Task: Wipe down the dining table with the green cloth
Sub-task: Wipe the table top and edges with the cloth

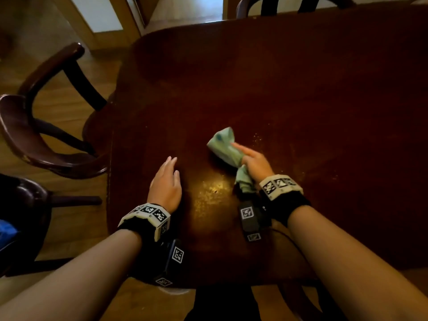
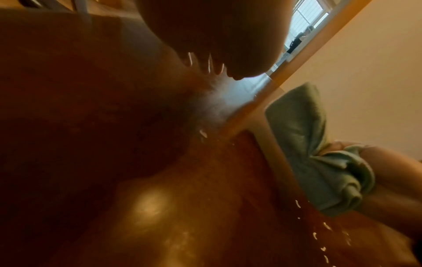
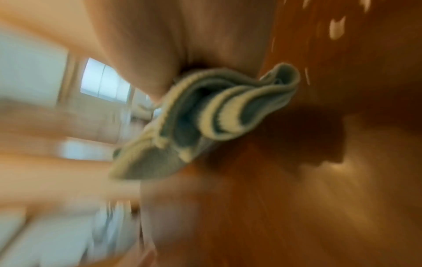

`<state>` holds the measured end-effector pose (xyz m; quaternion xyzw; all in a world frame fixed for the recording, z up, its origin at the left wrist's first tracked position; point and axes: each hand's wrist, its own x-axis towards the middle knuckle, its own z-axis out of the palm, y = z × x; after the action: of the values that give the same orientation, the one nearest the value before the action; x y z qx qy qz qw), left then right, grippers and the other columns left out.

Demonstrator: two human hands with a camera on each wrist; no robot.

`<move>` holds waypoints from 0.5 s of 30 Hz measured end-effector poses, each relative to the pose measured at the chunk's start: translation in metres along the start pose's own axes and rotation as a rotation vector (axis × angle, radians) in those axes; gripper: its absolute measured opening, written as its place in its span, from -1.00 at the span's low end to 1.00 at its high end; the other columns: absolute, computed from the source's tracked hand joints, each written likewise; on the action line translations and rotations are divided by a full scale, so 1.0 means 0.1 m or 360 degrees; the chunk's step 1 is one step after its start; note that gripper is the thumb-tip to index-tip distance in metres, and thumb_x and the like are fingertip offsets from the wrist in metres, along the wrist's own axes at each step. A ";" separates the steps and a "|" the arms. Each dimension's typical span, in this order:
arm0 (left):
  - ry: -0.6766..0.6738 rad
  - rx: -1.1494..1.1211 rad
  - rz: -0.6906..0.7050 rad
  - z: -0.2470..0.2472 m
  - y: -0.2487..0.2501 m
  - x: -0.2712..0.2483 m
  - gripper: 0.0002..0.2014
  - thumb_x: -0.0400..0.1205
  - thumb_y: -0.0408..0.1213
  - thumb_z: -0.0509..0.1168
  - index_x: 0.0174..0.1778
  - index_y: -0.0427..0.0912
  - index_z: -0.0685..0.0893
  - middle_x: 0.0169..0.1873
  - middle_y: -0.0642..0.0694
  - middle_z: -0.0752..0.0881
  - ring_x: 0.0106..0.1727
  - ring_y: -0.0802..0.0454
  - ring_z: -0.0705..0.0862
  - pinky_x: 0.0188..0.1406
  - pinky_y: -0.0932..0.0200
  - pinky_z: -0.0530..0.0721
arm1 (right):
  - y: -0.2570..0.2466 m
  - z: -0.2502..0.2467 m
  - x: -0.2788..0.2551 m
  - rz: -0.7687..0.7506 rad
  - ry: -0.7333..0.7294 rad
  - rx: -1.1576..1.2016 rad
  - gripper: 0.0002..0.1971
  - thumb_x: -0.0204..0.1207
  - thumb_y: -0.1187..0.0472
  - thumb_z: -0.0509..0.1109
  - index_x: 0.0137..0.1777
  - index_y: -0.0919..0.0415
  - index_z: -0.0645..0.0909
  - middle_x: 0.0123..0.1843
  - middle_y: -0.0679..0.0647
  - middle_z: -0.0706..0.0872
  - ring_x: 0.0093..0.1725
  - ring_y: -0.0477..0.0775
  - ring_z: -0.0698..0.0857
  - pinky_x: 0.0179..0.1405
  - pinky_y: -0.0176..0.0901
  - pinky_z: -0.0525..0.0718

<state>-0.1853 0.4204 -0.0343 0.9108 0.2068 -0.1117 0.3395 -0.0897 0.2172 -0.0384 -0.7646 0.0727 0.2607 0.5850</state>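
Note:
The dark wooden dining table (image 1: 301,89) fills the head view. A bunched green cloth (image 1: 223,147) lies on it near the front middle, and my right hand (image 1: 252,162) grips it, fingers laid over the cloth and its tail hanging out by the wrist. My left hand (image 1: 166,179) rests flat on the table to the left of the cloth, fingers straight. The left wrist view shows the left hand's fingertips (image 2: 205,66) on the wood and the cloth (image 2: 303,144) at the right. Folds of the cloth (image 3: 205,112) show blurred in the right wrist view.
Pale crumbs (image 1: 261,136) are scattered on the table right of the cloth. A dark wooden chair (image 1: 34,126) stands at the table's left side, and another chair back (image 1: 278,5) at the far edge. Wooden floor (image 1: 69,112) lies to the left.

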 end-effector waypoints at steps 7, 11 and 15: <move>-0.0285 0.0205 0.0226 0.41 0.72 0.38 -0.56 0.76 -0.19 -0.06 0.59 -0.11 0.24 0.63 -0.04 0.20 0.66 0.07 0.11 0.67 0.00 0.01 | 0.03 -1.27 0.20 0.0052 0.0621 0.0239 -0.48 0.52 0.43 0.06 0.41 0.03 0.50 0.43 0.13 0.59 0.37 0.15 0.57 0.45 0.07 0.51; -0.0316 0.0303 0.0232 0.63 1.12 0.69 -0.53 0.76 -0.20 -0.07 0.62 -0.12 0.15 0.65 -0.06 0.14 0.68 0.04 0.05 0.66 0.00 -0.04 | 0.23 -1.82 0.39 0.0118 0.0986 0.0328 -0.50 0.56 0.43 0.05 0.43 0.05 0.48 0.47 0.10 0.54 0.43 0.11 0.52 0.47 -0.06 0.47; -0.0233 0.0361 0.0107 0.80 1.32 0.86 -0.51 0.75 -0.23 -0.08 0.64 -0.13 0.08 0.65 -0.07 0.15 0.68 0.03 0.04 0.67 -0.02 -0.08 | 0.32 -2.25 0.64 0.0085 0.1306 0.0242 -0.49 0.59 0.46 -0.02 0.49 0.14 0.40 0.52 0.12 0.46 0.48 0.08 0.46 0.29 -0.34 0.42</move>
<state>-0.0542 0.3031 -0.0478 0.9391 0.1369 -0.1892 0.2522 0.0219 0.0098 -0.0564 -0.7575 0.3387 -0.0565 0.5553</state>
